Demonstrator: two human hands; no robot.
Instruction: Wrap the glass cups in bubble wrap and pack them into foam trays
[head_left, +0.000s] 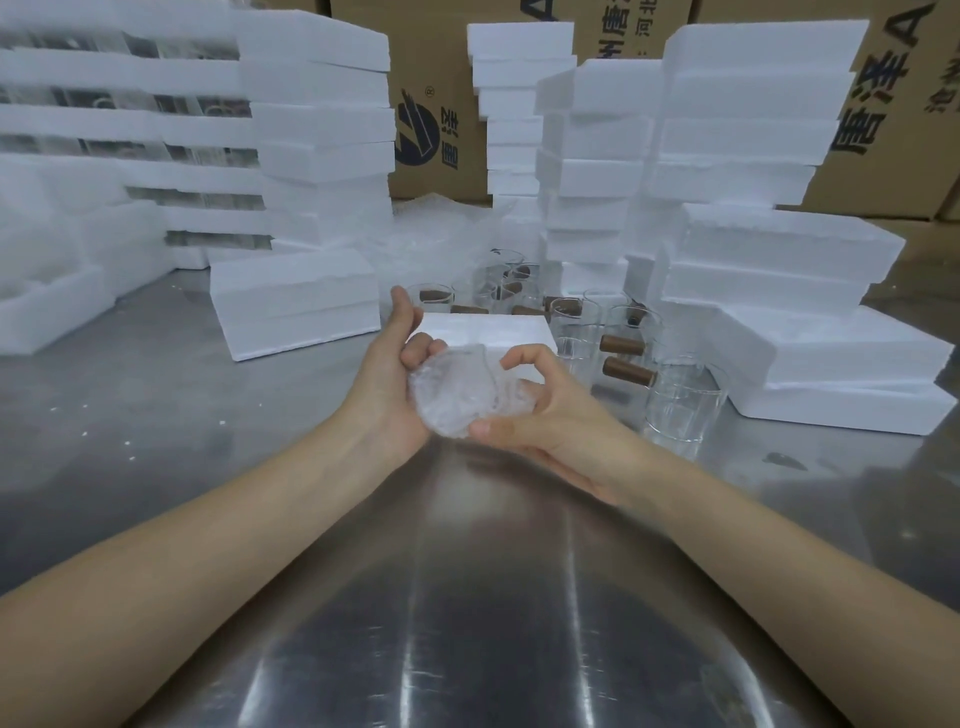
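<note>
Both hands meet above the steel table (156, 415): the left hand (387, 384) cups a bubble-wrapped bundle (457, 395) from its side with fingers curled over the top edge, and the right hand (540, 415) grips the other side, thumb under it and forefinger arched above. What lies inside the wrap is too blurred to make out. Just beyond the hands lies one low foam tray (488, 332), partly hidden by the bundle. To the right of the right hand stands a cluster of bare glass cups (680, 410) with brown wooden handles, roughly a dozen, though overlapping glass makes an exact count impossible. Loose bubble wrap (431, 244) is heaped behind them. Foam trays are stacked all around: two tall stacks (322, 130) far left of the left hand, about four (748, 135) beyond and right of the right hand, and a two-tray pile (296, 306) just left. Cardboard cartons (431, 104) behind bear a round dark logo and Chinese characters, including "唐" and a large letter A.
</note>
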